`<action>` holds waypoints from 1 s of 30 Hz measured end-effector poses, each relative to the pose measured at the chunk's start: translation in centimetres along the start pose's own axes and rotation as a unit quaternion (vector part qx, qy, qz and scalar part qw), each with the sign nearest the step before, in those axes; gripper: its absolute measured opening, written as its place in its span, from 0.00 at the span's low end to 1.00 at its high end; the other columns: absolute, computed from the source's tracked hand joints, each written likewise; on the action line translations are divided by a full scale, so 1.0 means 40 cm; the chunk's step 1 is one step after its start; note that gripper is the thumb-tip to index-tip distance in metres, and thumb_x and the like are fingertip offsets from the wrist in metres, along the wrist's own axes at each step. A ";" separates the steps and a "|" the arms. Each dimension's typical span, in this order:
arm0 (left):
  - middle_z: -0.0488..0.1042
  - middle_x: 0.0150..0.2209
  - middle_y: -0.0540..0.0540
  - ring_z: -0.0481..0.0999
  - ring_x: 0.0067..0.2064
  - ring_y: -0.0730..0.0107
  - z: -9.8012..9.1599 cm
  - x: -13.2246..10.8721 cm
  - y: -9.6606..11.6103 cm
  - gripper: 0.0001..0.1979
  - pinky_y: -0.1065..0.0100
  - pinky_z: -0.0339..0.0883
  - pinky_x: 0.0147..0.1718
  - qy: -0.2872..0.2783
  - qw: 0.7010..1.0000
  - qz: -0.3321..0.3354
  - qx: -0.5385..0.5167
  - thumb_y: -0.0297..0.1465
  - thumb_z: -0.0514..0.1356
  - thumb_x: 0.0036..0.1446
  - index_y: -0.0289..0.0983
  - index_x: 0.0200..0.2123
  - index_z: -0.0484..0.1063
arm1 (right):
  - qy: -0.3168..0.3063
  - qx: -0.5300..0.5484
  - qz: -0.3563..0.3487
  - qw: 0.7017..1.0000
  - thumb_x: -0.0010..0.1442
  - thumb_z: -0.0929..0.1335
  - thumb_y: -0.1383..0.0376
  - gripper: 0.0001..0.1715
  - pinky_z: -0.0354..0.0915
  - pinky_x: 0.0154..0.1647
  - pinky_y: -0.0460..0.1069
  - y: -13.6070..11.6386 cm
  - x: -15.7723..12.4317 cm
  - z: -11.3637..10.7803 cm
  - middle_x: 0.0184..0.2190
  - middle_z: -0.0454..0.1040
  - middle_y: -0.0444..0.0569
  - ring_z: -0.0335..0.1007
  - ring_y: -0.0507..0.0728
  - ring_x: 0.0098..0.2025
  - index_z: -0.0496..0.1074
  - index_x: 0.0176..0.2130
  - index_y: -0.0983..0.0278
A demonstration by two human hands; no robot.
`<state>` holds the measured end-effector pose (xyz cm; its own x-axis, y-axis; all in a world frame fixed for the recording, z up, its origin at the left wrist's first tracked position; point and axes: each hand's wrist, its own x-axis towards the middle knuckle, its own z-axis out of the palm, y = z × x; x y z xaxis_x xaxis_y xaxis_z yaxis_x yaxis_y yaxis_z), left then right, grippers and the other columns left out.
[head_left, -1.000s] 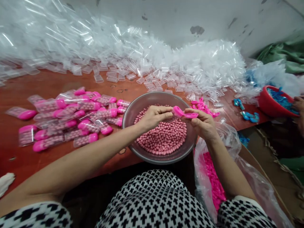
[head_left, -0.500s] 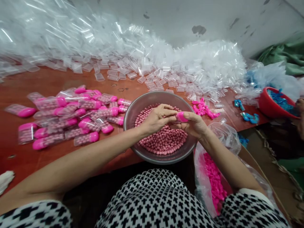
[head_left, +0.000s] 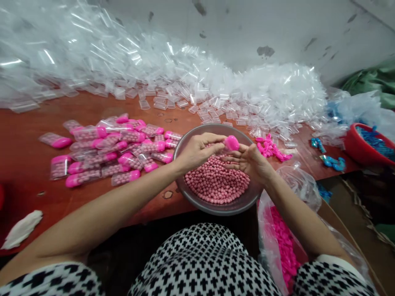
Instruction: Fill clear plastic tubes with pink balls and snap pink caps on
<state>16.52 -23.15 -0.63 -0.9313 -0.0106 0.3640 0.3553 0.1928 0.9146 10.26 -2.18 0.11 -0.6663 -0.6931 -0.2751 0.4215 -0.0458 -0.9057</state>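
Above a grey bowl (head_left: 216, 211) of pink beads (head_left: 217, 181), my left hand (head_left: 200, 152) grips a clear container with a bright pink cap (head_left: 232, 143). Its fingers hide most of the container's body. My right hand (head_left: 251, 162) is just right of the cap, palm up, fingers spread and apart, with the fingertips close to it. Many filled clear containers with pink caps (head_left: 101, 150) lie piled on the red-brown table to the left. Loose pink caps (head_left: 270, 148) lie right of the bowl.
Clear empty containers (head_left: 185, 78) are heaped along the wall. A plastic bag (head_left: 285, 246) of pink pieces stands below my right forearm. At the right are blue pieces (head_left: 333, 163) and a red bowl (head_left: 354, 144). A white cloth (head_left: 23, 230) lies at left.
My right hand has let go of the pink cap and its fingers have opened. The capped container stays in my left hand, and the view has shifted left.
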 end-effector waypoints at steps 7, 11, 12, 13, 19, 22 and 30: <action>0.83 0.42 0.45 0.79 0.46 0.57 -0.310 -0.041 -0.054 0.11 0.58 0.71 0.51 0.169 0.939 -0.064 0.293 0.38 0.63 0.59 0.40 0.38 0.82 | 0.085 -0.084 -0.042 0.992 0.51 0.78 0.52 0.24 0.75 0.37 0.47 -0.004 0.022 -0.088 0.40 0.83 0.52 0.80 0.53 0.35 0.76 0.43 0.62; 0.81 0.45 0.40 0.77 0.49 0.53 -0.324 0.035 -0.155 0.13 0.55 0.68 0.53 0.096 0.911 -0.053 0.397 0.34 0.59 0.61 0.37 0.43 0.81 | 0.109 -0.093 -0.035 0.989 0.50 0.78 0.52 0.22 0.75 0.35 0.47 0.006 0.039 -0.086 0.38 0.83 0.52 0.79 0.53 0.34 0.78 0.41 0.62; 0.81 0.45 0.40 0.77 0.49 0.54 -0.307 0.069 -0.180 0.14 0.57 0.68 0.52 0.072 0.910 -0.054 0.406 0.33 0.57 0.62 0.36 0.44 0.81 | 0.114 -0.100 -0.034 0.988 0.50 0.78 0.52 0.22 0.75 0.35 0.47 0.007 0.041 -0.083 0.38 0.83 0.52 0.79 0.53 0.34 0.78 0.41 0.62; 0.80 0.46 0.39 0.77 0.49 0.55 -0.287 0.106 -0.205 0.14 0.58 0.68 0.51 0.044 0.905 -0.055 0.419 0.31 0.56 0.63 0.36 0.45 0.80 | 0.118 -0.109 -0.033 0.986 0.50 0.78 0.52 0.22 0.75 0.35 0.47 0.007 0.043 -0.080 0.38 0.83 0.52 0.79 0.53 0.34 0.78 0.41 0.62; 0.71 0.56 0.36 0.72 0.54 0.58 -0.190 0.328 -0.326 0.25 0.64 0.67 0.46 -0.142 0.820 -0.085 0.548 0.20 0.49 0.62 0.37 0.60 0.68 | 0.155 -0.129 0.005 0.979 0.48 0.79 0.52 0.23 0.75 0.35 0.49 0.005 0.048 -0.075 0.37 0.82 0.54 0.79 0.55 0.34 0.79 0.39 0.62; 0.72 0.54 0.38 0.72 0.54 0.61 -0.176 0.399 -0.367 0.20 0.66 0.64 0.46 -0.195 0.817 -0.054 0.540 0.24 0.48 0.66 0.38 0.55 0.72 | 0.161 -0.123 0.015 0.979 0.48 0.79 0.51 0.23 0.75 0.35 0.49 0.006 0.052 -0.077 0.36 0.83 0.54 0.79 0.55 0.34 0.80 0.39 0.62; 0.76 0.49 0.35 0.75 0.44 0.58 -0.168 0.450 -0.389 0.15 0.64 0.61 0.38 -0.226 0.804 -0.024 0.550 0.28 0.51 0.65 0.34 0.48 0.76 | 0.137 -0.175 -0.006 0.975 0.52 0.76 0.51 0.21 0.75 0.37 0.51 0.005 0.052 -0.081 0.36 0.82 0.51 0.79 0.55 0.34 0.79 0.40 0.62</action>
<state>-5.23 -32.93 -7.11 -0.9644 0.2644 0.0048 0.2629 0.9565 0.1267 6.97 -1.28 -1.70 -0.8291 -0.4738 -0.2970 0.2094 0.2294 -0.9505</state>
